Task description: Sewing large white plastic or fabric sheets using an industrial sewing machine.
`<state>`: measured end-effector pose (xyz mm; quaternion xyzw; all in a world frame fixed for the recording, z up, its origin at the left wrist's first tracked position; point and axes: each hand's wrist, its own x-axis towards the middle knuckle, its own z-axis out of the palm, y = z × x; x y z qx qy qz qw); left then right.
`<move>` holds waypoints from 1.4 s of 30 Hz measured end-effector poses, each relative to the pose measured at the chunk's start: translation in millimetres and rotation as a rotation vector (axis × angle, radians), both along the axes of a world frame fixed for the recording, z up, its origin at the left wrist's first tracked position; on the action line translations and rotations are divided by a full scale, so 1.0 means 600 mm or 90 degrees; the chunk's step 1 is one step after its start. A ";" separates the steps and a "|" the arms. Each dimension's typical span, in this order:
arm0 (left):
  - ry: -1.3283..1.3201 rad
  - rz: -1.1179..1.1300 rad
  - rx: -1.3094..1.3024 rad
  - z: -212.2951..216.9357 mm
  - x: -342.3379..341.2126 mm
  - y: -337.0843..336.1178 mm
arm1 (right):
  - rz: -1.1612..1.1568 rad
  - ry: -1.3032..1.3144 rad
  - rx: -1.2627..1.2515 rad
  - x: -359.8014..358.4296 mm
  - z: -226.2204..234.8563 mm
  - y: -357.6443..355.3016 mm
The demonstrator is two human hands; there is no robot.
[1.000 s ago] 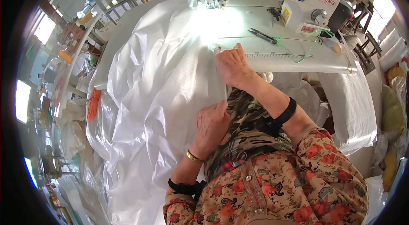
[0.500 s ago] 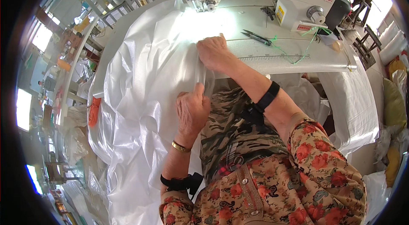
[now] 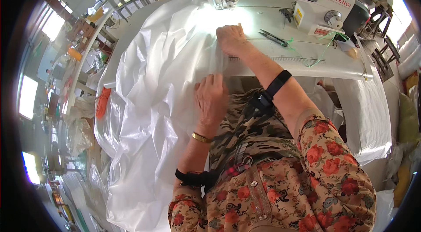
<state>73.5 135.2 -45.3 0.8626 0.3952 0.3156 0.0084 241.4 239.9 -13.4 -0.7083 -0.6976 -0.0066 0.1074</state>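
A large crinkled sheet of shiny white plastic fabric [image 3: 144, 118] covers the left of the sewing table and hangs toward my lap. My right hand [image 3: 231, 40] is closed on its right edge, just in front of the lit needle area of the white sewing machine [image 3: 302, 6]. Lower along that same edge, my left hand [image 3: 211, 102] has its fingers curled over the fabric, a little blurred. Glare hides the stitching spot under the machine head.
Black thread snips [image 3: 274, 39] lie right of my right hand, beside green thread [image 3: 313, 61] and a ruler strip [image 3: 280, 59] along the table's front. An orange bundle [image 3: 103, 102] hangs at the left edge. More white sheeting [image 3: 366, 113] drapes at the right.
Both hands have moved slightly toward the needle along with the fabric edge. The left hand's raised finger has curled down. The whole view has shifted a little.
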 end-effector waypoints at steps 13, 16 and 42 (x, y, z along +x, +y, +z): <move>-0.222 0.018 -0.292 -0.068 -0.144 -0.129 | -0.047 0.068 0.105 0.019 -0.009 0.015; -0.451 -0.031 -0.544 0.021 -0.137 -0.146 | -0.049 0.109 0.021 0.040 -0.013 0.019; 0.093 0.174 -0.053 0.095 -0.038 0.072 | -0.194 0.091 0.091 -0.018 -0.027 -0.045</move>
